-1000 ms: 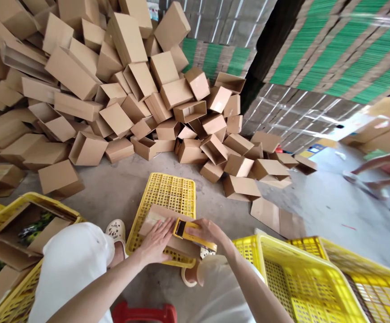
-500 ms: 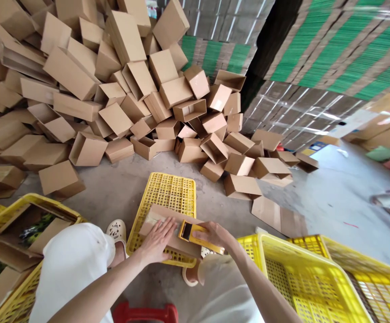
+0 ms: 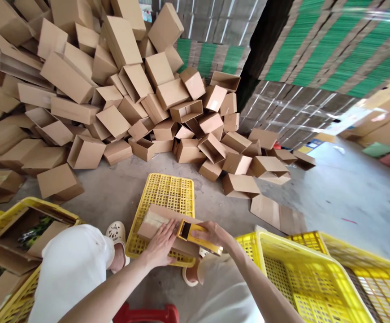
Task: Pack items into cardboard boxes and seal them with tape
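Note:
A flat-lying cardboard box rests on an upturned yellow crate between my feet. My left hand lies on the box with its fingers spread, pressing on its top. My right hand is wrapped round a yellow and black tool, which looks like a carton stapler. The tool sits on the right part of the box, its black end beside my left fingertips. What lies under the tool is hidden.
Cardboard boxes are heaped ahead and to the left. Yellow crates stand at right; another at left holds opened cartons. A red stool shows below. Strapped cardboard stacks stand behind.
The view has shifted slightly. Both hands, the tool and the box keep nearly the same positions relative to each other.

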Available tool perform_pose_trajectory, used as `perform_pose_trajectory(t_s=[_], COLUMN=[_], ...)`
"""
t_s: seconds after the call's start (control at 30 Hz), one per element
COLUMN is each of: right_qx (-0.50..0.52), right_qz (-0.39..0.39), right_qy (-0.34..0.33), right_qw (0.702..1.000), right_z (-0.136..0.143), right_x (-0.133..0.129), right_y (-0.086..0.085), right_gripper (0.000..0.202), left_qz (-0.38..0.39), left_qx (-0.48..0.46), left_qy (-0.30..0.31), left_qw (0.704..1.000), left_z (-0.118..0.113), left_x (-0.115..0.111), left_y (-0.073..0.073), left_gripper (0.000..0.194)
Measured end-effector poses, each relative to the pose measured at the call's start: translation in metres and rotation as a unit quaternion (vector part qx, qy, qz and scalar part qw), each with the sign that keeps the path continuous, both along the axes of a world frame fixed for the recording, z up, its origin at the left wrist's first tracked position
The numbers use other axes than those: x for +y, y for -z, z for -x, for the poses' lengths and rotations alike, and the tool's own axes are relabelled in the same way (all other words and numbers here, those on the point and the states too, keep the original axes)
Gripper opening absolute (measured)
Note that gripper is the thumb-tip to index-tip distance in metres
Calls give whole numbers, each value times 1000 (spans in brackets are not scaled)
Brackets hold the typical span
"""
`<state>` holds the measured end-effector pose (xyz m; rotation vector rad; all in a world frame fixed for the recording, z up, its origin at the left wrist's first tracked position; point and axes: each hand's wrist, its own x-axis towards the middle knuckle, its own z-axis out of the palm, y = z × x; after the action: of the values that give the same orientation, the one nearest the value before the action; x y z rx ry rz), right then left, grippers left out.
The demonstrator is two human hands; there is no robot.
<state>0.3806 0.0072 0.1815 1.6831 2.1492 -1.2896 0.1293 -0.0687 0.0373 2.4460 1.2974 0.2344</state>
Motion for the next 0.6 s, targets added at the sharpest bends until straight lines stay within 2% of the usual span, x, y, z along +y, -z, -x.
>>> perform_pose_trajectory(t_s=[0.17, 0.33, 0.5, 0.6], right_qx=[31, 6, 4, 17], right_qz=[11, -1, -21, -22], right_qy=[-13, -3, 6, 11], right_qw=[999, 1000, 1000, 1000], right_z=[-14, -24, -27, -29], right_x=[0, -3, -11, -13], right_y=[-2, -6, 2, 7], right_gripper=[46, 48, 54, 56], left_qz=[-1, 12, 27, 24], left_qx=[-6, 13, 25, 10], left_qy=[8, -1, -2, 6], left_qw=[1000, 1000, 999, 1000], left_z=[0, -1, -13, -24], left_x=[2, 2, 1, -2], left_y=[0, -3, -5, -4], left_gripper=[139, 132, 126, 129])
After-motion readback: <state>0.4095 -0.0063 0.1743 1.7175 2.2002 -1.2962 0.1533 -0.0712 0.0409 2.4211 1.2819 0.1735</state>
